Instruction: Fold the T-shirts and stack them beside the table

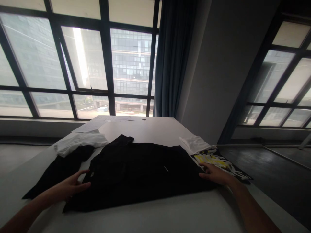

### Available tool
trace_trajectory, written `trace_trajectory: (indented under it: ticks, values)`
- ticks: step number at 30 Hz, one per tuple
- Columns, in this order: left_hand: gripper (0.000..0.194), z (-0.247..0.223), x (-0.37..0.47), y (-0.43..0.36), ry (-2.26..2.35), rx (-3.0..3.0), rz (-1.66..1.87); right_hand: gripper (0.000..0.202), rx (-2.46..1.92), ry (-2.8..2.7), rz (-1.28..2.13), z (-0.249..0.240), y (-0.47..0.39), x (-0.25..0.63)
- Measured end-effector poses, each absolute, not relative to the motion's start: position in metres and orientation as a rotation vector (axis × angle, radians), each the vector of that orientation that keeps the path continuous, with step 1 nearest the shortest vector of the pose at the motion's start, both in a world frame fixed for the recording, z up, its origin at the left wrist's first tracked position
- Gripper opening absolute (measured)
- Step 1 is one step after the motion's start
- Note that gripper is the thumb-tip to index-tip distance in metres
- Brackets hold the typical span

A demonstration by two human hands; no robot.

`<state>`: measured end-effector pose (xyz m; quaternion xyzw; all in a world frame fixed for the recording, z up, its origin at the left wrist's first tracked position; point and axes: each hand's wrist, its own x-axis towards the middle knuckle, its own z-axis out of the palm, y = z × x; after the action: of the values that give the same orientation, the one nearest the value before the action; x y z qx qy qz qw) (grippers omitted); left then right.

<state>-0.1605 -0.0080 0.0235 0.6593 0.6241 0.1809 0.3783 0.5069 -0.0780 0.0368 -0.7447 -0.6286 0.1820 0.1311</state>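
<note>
A black shirt (150, 174) lies spread across the white table, with what looks like its collar at the far left corner. It bears a small white mark near the middle and a small pale tag at the left. My left hand (70, 187) rests at the shirt's left edge, thumb and index finger parted, its other fingers partly hidden. At the right edge, my right hand (215, 174) touches the cloth with thumb and index finger apart. Neither hand shows a grip on the fabric.
Left of the shirt lie a dark garment (58, 170) and a crumpled white garment (81, 141). Folded white cloth (195, 143) and a black, white and yellow patterned garment (218, 161) lie at the right. Paper sheets (91, 124) cover the table's (160, 129) far left.
</note>
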Motion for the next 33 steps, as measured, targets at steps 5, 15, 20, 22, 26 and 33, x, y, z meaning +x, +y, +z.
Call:
trace_trajectory:
  ticks: [5,15,20,22,26,33]
  values:
    - [0.101,0.044,-0.163,-0.027,1.548,1.642,0.271,0.063,-2.235,-1.807,0.51,0.041,-0.077,0.501]
    - [0.086,0.03,-0.147,-0.008,1.604,1.777,0.59,0.047,-2.11,-1.878,0.209,0.029,-0.06,0.485]
    - [0.061,0.025,-0.148,0.003,1.604,1.95,0.81,0.045,-1.986,-1.821,0.103,0.024,-0.055,0.478]
    - [0.057,0.026,-0.155,0.004,1.633,2.006,0.894,0.044,-1.951,-1.79,0.047,0.021,-0.051,0.473]
    - [0.05,0.026,-0.16,0.005,1.676,2.112,0.833,0.046,-1.962,-1.8,0.012,0.015,-0.047,0.465]
    - [0.034,0.017,-0.169,0.006,1.815,2.164,0.557,0.056,-1.954,-1.903,0.099,0.015,-0.053,0.474]
